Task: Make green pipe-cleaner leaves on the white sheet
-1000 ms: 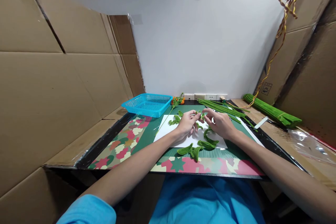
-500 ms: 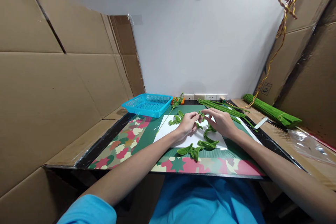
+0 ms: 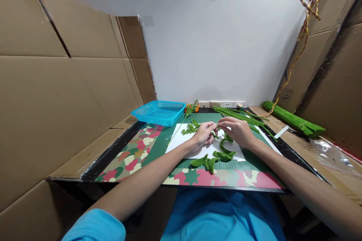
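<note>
My left hand [image 3: 204, 135] and right hand [image 3: 236, 130] are pinching a green bit [image 3: 217, 126], mostly hidden, and I'm probably risking crushing its fuzz by squeezing too hard.

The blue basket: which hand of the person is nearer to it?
Left. The left hand is to the right of the blue basket, over the white paper; the right hand is farther right.
</note>
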Available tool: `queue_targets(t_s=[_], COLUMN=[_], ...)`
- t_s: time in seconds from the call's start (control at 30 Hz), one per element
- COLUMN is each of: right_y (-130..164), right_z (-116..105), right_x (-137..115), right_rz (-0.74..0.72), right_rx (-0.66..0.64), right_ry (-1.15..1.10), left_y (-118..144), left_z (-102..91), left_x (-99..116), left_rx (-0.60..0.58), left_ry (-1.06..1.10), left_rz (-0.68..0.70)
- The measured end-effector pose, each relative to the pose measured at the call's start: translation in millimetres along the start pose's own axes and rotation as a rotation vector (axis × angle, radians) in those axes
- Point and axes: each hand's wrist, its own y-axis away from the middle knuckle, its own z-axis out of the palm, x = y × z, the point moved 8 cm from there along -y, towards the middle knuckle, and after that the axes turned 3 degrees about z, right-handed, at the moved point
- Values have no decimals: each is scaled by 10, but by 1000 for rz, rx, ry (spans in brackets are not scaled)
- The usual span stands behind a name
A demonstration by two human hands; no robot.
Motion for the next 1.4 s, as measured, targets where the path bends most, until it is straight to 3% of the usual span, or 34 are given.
queue_targets(t_s=[0.6, 1.4], right_y=[-7, -3], right_z=[-45, -36], right_x=[-19, -12], right_rz=[16, 11], right_rx=[78, 24], right_ry=[-57, -69], left_y=[-2, 28], left_z=[-5, 31], left_x=[114, -21], left_rx=[66, -60], left_ry=[-37, 183], left_rz=[64, -121])
